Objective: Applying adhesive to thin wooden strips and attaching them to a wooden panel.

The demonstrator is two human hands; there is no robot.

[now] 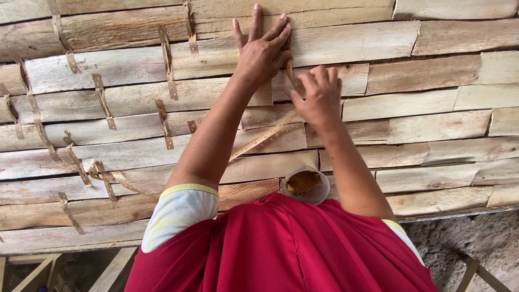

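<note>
My left hand (263, 47) lies flat, fingers spread, on pale wood veneer sheets (378, 40) laid in overlapping rows. My right hand (319, 94) pinches one end of a thin brown tape strip (265, 136), which runs down and to the left across the sheets. The strip's upper end (290, 70) lies beside my left hand's fingers. Both arms reach forward from a red garment with white and yellow sleeves.
Several short brown tape strips (167, 59) lie stuck across the seams on the left half. A small white cup (307, 184) with brown paste stands near my body. A wooden frame (38, 270) and bare ground (476, 238) show below the sheets' near edge.
</note>
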